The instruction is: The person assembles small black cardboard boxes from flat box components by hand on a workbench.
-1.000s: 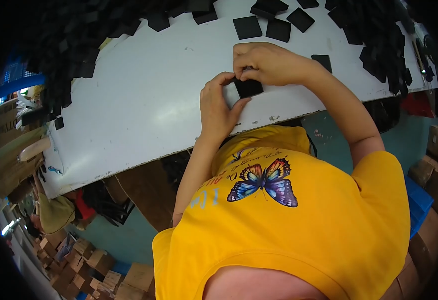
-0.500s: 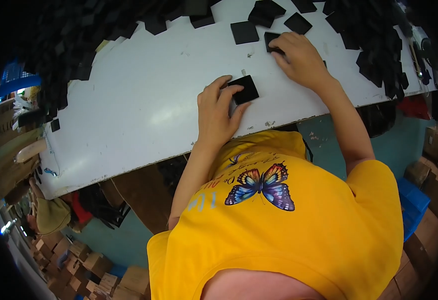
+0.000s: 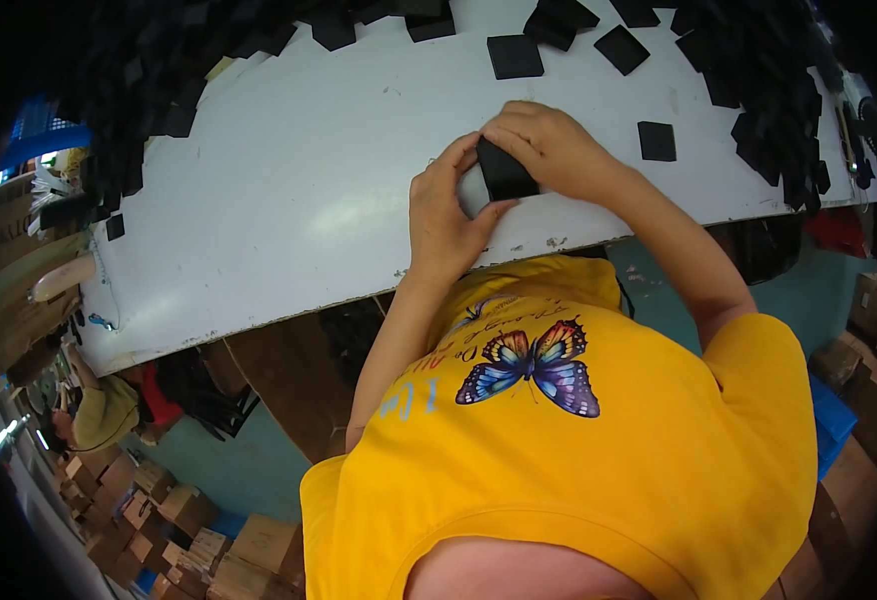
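A small square black box [image 3: 507, 172] is between my two hands, close to the table's near edge. My left hand [image 3: 447, 215] grips its left side, with the fingertips at the far corner and the thumb at the near corner. My right hand [image 3: 549, 150] is closed over its far right side, fingers curled and thumb lying along the top. The fingers hide part of the box, including its far edge. Right of my right forearm, a flat black square piece [image 3: 657, 141] lies on the white table [image 3: 289, 190].
Several loose black boxes [image 3: 515, 57] lie beyond my hands. Large heaps of black boxes line the table's far left [image 3: 169, 90] and right side [image 3: 759, 120]. Cardboard boxes [image 3: 189, 510] are stacked on the floor at lower left. Another person [image 3: 104, 412] is at far left.
My right hand has come back toward me and left with the black piece it held, meeting the one in my left hand. The flat piece on the right has come into full view.
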Demonstrator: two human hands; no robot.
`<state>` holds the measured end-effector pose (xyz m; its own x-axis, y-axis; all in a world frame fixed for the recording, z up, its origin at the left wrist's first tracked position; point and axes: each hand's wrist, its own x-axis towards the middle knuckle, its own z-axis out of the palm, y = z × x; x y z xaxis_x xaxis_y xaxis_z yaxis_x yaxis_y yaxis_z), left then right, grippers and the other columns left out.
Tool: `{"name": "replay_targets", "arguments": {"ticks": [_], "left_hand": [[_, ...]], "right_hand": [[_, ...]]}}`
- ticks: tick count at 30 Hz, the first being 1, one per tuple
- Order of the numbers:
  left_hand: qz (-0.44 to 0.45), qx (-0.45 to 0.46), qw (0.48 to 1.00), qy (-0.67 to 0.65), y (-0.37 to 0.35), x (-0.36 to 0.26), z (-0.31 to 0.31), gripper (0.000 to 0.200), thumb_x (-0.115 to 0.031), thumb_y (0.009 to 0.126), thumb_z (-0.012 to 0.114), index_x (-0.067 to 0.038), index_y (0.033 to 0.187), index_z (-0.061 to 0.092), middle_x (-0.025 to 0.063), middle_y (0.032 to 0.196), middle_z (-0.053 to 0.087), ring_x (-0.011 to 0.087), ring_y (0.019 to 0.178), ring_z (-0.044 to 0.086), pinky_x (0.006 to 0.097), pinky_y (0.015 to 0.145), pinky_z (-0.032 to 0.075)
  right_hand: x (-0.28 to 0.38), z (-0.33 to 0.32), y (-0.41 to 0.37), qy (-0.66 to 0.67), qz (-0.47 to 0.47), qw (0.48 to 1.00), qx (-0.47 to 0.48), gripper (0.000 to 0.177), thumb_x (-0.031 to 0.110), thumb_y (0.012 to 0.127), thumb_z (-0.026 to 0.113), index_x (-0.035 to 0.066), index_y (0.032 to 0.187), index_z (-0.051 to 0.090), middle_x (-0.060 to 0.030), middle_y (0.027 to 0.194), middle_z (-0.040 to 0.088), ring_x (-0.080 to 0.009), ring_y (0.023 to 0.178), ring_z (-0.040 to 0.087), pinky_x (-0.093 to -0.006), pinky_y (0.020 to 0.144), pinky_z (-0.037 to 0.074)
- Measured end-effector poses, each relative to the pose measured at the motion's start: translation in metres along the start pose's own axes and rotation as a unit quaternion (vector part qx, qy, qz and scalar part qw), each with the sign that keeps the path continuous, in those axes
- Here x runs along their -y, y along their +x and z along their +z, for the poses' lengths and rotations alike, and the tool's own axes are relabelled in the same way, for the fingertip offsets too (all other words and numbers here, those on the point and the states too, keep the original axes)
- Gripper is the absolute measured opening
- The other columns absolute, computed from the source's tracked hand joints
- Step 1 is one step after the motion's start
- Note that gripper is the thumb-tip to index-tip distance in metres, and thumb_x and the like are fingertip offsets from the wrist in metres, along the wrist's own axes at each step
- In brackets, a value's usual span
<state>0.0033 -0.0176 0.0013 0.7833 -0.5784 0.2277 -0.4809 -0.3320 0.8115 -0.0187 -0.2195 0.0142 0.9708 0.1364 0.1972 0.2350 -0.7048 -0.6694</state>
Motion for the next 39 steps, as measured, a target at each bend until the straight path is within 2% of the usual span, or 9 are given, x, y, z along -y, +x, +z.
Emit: {"name": "replay_targets", "arguments": {"ticks": [4, 11, 20, 23, 26, 32, 35, 38, 39], "left_hand": [[0.022, -0.009, 1.000, 0.005, 0.001, -0.001, 0.001, 0.077, -0.007, 0.065, 0.090, -0.014, 0.134, 0.058, 0.0077, 0.119, 0.069, 0.0278, 0.110, 0.064, 0.0401, 0.098, 0.043], [0.050, 0.000, 0.999, 0.010, 0.004, -0.008, -0.004, 0.074, -0.003, 0.063, 0.086, -0.013, 0.133, 0.066, 0.0071, 0.112, 0.072, 0.0271, 0.103, 0.064, 0.0388, 0.094, 0.046], [0.074, 0.019, 0.997, 0.029, 0.006, 0.002, -0.002, 0.074, -0.002, 0.064, 0.082, -0.012, 0.135, 0.065, 0.0083, 0.121, 0.072, 0.0298, 0.104, 0.065, 0.0386, 0.092, 0.048], [0.074, 0.040, 0.994, 0.074, 0.000, 0.003, -0.002, 0.072, -0.011, 0.070, 0.083, -0.017, 0.139, 0.063, 0.0063, 0.136, 0.064, 0.0280, 0.114, 0.059, 0.0418, 0.096, 0.042], [0.093, 0.089, 0.978, 0.165, 0.002, -0.008, -0.026, 0.072, -0.011, 0.073, 0.082, -0.015, 0.142, 0.061, 0.0102, 0.146, 0.057, 0.0291, 0.126, 0.053, 0.0447, 0.104, 0.037], [0.119, 0.072, 0.975, 0.171, 0.003, 0.007, -0.020, 0.070, -0.024, 0.077, 0.081, -0.015, 0.143, 0.059, 0.0103, 0.149, 0.054, 0.0282, 0.129, 0.051, 0.0447, 0.107, 0.033], [0.149, 0.070, 0.975, 0.148, 0.008, 0.005, -0.031, 0.058, -0.024, 0.083, 0.078, -0.015, 0.138, 0.063, 0.0142, 0.148, 0.053, 0.0309, 0.127, 0.053, 0.0460, 0.107, 0.033], [0.138, 0.013, 0.990, -0.001, 0.034, -0.020, -0.049, 0.049, -0.020, 0.085, 0.076, -0.012, 0.133, 0.066, 0.0157, 0.144, 0.055, 0.0334, 0.127, 0.054, 0.0461, 0.105, 0.038], [0.126, -0.019, 0.992, -0.001, 0.047, -0.012, -0.051, 0.048, -0.020, 0.085, 0.077, -0.012, 0.131, 0.066, 0.0163, 0.142, 0.056, 0.0344, 0.126, 0.054, 0.0461, 0.104, 0.040]], "right_hand": [[0.033, 0.008, -0.021, -0.072, 0.016, 0.994, -0.077, 0.013, 0.012, 0.095, 0.062, 0.005, 0.104, 0.066, -0.0105, 0.099, 0.066, -0.0320, 0.093, 0.061, -0.0431, 0.082, 0.051], [0.040, 0.026, -0.034, -0.121, 0.021, 0.981, -0.154, 0.021, 0.013, 0.094, 0.064, 0.002, 0.111, 0.060, -0.0120, 0.105, 0.065, -0.0328, 0.096, 0.061, -0.0439, 0.086, 0.047], [0.053, 0.015, -0.042, -0.111, 0.065, 0.991, -0.029, 0.066, 0.027, 0.091, 0.070, -0.004, 0.143, 0.043, -0.0205, 0.137, 0.051, -0.0379, 0.127, 0.050, -0.0492, 0.109, 0.038], [0.045, 0.021, -0.045, -0.151, 0.054, 0.987, -0.028, 0.069, 0.028, 0.093, 0.068, -0.004, 0.146, 0.039, -0.0215, 0.145, 0.045, -0.0386, 0.138, 0.041, -0.0553, 0.116, 0.029], [0.049, 0.019, -0.042, -0.182, 0.067, 0.981, 0.008, 0.067, 0.030, 0.095, 0.065, -0.004, 0.147, 0.039, -0.0215, 0.150, 0.042, -0.0388, 0.145, 0.034, -0.0592, 0.120, 0.020], [0.048, 0.027, -0.039, -0.154, 0.070, 0.985, -0.025, 0.066, 0.034, 0.100, 0.059, -0.005, 0.148, 0.038, -0.0219, 0.154, 0.039, -0.0401, 0.148, 0.029, -0.0557, 0.123, 0.018], [0.037, 0.015, -0.033, -0.054, 0.046, 0.992, -0.105, 0.058, 0.027, 0.095, 0.066, -0.002, 0.142, 0.049, -0.0210, 0.147, 0.047, -0.0392, 0.142, 0.039, -0.0494, 0.118, 0.030], [0.001, -0.024, -0.014, -0.085, 0.008, 0.973, -0.212, 0.045, 0.017, 0.088, 0.073, 0.001, 0.129, 0.061, -0.0160, 0.132, 0.058, -0.0353, 0.126, 0.053, -0.0429, 0.104, 0.046], [-0.007, -0.027, -0.005, -0.103, 0.001, 0.974, -0.201, 0.041, 0.014, 0.086, 0.073, 0.001, 0.124, 0.063, -0.0143, 0.127, 0.059, -0.0338, 0.121, 0.054, -0.0420, 0.099, 0.048]]}}
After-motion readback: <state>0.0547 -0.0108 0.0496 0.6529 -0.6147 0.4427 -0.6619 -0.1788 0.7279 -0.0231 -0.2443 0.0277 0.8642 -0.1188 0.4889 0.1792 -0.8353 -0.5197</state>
